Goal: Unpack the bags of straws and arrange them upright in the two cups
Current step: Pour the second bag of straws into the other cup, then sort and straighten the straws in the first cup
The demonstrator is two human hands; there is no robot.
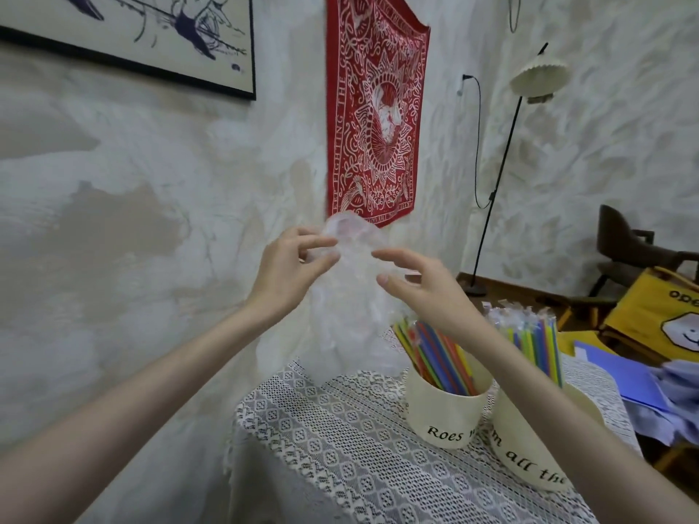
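A clear, empty-looking plastic bag (351,296) hangs in the air above the table's far edge. My left hand (291,270) pinches its top between thumb and fingertips. My right hand (420,285) is beside the bag with its fingers spread and relaxed, at most brushing the plastic. Two cream cups with black lettering stand on the table. The left cup (446,414) holds several coloured straws (438,353) standing up. The right cup (529,448) holds more coloured straws (533,338), partly hidden by my right forearm.
A lace cloth (340,448) covers the small table by the plastered wall. Blue sheets (620,376), a yellow bag (658,319) and a chair (628,251) lie to the right. A floor lamp (503,175) stands behind.
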